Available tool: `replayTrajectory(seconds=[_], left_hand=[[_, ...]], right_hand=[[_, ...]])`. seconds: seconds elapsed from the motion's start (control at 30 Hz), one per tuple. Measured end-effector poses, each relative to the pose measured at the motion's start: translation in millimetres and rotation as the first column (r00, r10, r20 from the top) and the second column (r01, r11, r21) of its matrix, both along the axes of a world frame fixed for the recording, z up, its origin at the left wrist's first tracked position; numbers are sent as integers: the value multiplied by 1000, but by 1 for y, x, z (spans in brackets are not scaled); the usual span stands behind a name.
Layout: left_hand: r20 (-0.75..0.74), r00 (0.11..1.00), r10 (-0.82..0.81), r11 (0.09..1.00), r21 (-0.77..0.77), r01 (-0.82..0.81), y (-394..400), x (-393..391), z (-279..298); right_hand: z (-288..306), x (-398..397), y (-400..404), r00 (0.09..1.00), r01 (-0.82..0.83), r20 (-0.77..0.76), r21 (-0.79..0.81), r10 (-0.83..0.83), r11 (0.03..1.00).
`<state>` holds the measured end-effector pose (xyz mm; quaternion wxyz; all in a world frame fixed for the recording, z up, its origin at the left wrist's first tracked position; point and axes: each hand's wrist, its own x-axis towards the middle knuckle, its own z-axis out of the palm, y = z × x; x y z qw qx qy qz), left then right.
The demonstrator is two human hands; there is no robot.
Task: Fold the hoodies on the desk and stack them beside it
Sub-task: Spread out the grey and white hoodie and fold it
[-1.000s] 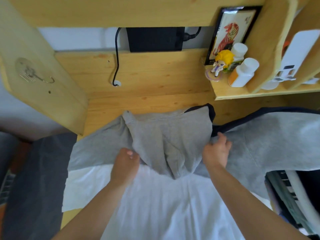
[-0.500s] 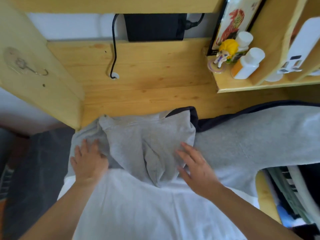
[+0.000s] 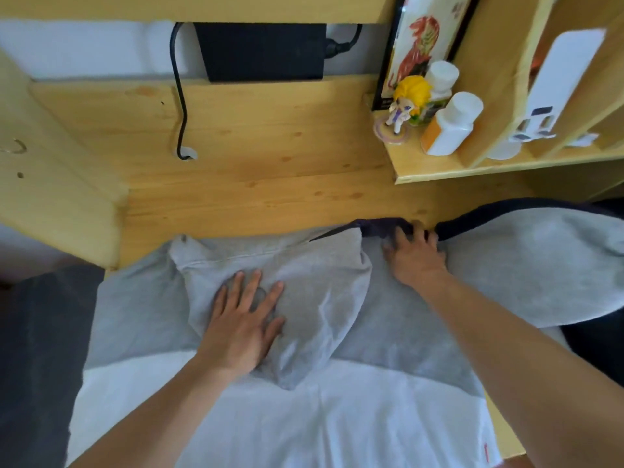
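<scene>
The hoodie [image 3: 388, 332] lies spread flat on the table [image 3: 270, 184]; the left hand [image 3: 243, 325] presses the hood [image 3: 304, 282], fingers straight and spread; farther back, the right hand [image 3: 413, 255] curls its fingers into the dark-edged fabric at the right shoulder.

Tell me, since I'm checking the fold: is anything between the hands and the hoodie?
Nothing visible. The left hand lies flat on the hoodie's hood; the right hand touches its shoulder.
</scene>
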<state>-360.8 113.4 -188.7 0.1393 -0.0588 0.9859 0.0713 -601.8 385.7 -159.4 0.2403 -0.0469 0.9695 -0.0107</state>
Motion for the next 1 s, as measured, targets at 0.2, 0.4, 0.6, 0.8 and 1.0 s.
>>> replayTrajectory(seconds=[0.2, 0.4, 0.6, 0.8, 1.0], left_hand=[[-120, 992, 29, 999, -17, -31, 13, -22, 23], [-125, 946, 299, 948, -68, -309, -47, -24, 7], [34, 947, 320, 947, -14, -320, -96, -31, -3], [-293, 721, 627, 775, 143, -616, -44, -17, 29], [0, 556, 831, 481, 500, -720, -72, -18, 29]], right_hand=[[12, 76, -64, 792, -211, -594, -487, -144, 848], [-12, 68, -83, 869, -450, -259, -57, 423, 891], [-7, 59, -90, 944, -198, -266, 19, 196, 980], [-14, 121, -117, 916, -332, -275, -110, 292, 937], [-19, 121, -102, 938, -256, -312, -319, 154, 913]])
